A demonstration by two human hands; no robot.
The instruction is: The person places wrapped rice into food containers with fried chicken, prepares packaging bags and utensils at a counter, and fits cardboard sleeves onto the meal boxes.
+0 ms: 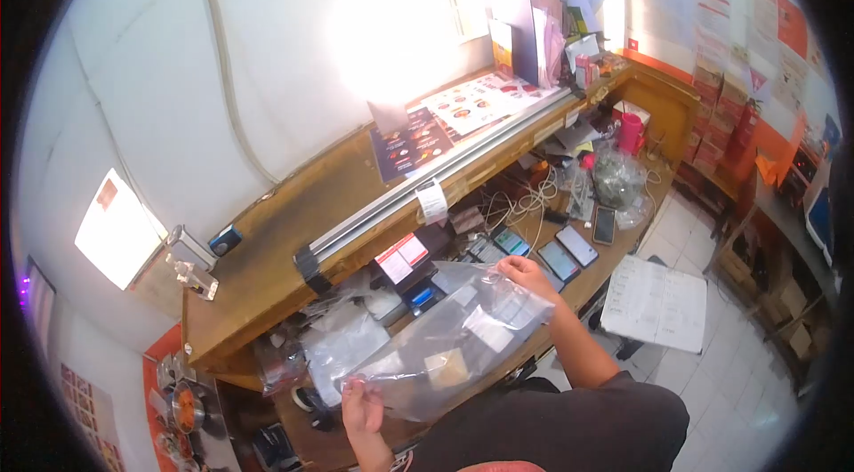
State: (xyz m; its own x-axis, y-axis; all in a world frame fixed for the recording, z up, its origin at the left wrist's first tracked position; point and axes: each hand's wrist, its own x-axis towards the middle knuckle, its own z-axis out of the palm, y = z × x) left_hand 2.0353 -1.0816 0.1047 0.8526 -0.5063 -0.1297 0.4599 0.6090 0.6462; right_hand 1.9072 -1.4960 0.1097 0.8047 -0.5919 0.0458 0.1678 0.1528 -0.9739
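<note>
A large clear plastic bag [405, 390] is stretched out in front of me, over the lower desk. My left hand [363, 410] pinches its lower left corner. At the far upper right corner, the fingers of my right hand [527, 274] are closed on the plastic. Through the film show a white paper piece [489, 328] and a tan flat piece [447, 369]; I cannot tell whether they lie inside the bag or behind it. More crumpled clear plastic [342, 343] lies on the desk to the left of the bag.
Several phones, such as one dark phone [604, 225], lie right of the bag among cables [534, 201]. An open notebook [656, 303] is at the right. A raised wooden shelf [267, 272] runs behind, bearing folders [516, 36]. A pink mug [631, 132] stands at the far end.
</note>
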